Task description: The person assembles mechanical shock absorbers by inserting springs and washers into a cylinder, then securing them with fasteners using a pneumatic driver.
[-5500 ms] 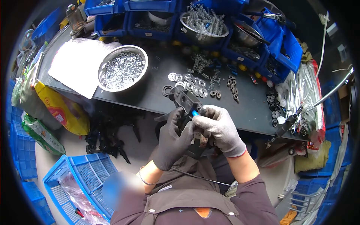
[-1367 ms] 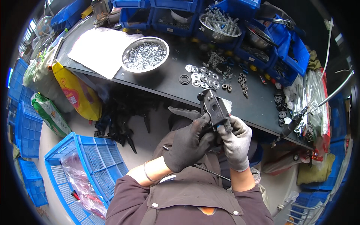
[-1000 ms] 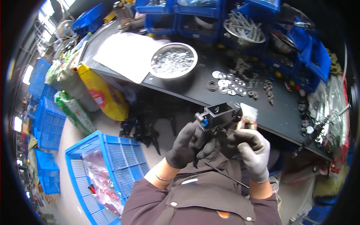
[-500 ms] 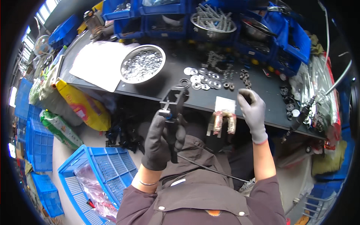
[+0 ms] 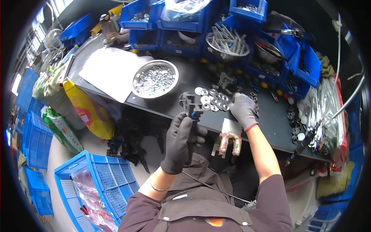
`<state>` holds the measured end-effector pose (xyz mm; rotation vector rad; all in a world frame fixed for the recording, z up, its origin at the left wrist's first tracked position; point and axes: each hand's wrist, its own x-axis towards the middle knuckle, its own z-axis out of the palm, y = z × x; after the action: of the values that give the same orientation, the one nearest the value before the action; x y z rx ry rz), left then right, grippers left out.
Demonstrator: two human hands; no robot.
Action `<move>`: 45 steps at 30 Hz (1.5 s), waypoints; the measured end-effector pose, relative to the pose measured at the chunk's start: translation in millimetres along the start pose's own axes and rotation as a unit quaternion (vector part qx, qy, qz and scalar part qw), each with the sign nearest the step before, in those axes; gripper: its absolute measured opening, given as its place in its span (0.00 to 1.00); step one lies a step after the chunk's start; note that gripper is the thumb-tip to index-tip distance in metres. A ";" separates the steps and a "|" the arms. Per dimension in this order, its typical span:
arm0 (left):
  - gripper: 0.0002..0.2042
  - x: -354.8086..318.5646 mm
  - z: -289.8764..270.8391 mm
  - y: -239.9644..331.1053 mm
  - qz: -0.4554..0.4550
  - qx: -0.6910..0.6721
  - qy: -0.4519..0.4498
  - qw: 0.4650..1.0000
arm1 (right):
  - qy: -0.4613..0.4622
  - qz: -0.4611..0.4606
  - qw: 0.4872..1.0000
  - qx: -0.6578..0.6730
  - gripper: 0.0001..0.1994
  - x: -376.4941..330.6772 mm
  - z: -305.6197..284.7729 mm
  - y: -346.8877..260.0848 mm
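My left hand [image 5: 176,144], in a dark glove, is closed round a black part with a forked bracket head [image 5: 192,105], held upright over the bench's front edge. My right hand [image 5: 243,110], in a grey glove, is down on the bench among small metal parts. Its fingertips are bent together at the tabletop, and what they pinch, if anything, is hidden. Just left of it lie several round metal washers [image 5: 213,99]. Beyond it are small coil springs [image 5: 225,80], with dark rings [image 5: 254,95] to its right. Below my right hand a metal fixture [image 5: 232,127] with two wrapped prongs projects from the bench edge.
A steel bowl of small metal pieces [image 5: 136,89] stands on the black bench, beside a white sheet [image 5: 106,71]. Blue bins [image 5: 179,24] and a bowl of long springs [image 5: 228,57] line the back. A blue crate [image 5: 116,176] stands on the floor at left.
My right hand has moved left and away from me, from beside the fixture onto the small parts. My left hand with the black part has shifted slightly right in the picture; the view has tilted.
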<state>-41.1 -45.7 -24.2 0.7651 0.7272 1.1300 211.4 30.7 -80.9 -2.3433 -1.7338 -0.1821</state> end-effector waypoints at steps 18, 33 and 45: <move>0.15 6.5 27.1 -33.6 0.110 0.095 -0.072 0.987 | -0.075 0.105 0.601 0.789 0.04 -112.7 -100.6 -55.8; 0.13 11.6 10.9 -8.5 -0.018 0.045 -0.028 0.998 | 0.089 0.133 0.760 0.629 0.05 -82.3 -43.0 63.4; 0.17 10.0 -6.4 0.7 -0.029 0.019 -0.023 0.999 | -0.030 -0.192 0.981 0.022 0.12 -28.3 -20.8 11.9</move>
<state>-44.1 -34.9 -28.3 0.7948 0.7303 1.0453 215.0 -4.0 -68.4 -1.9796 -2.1809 -0.1333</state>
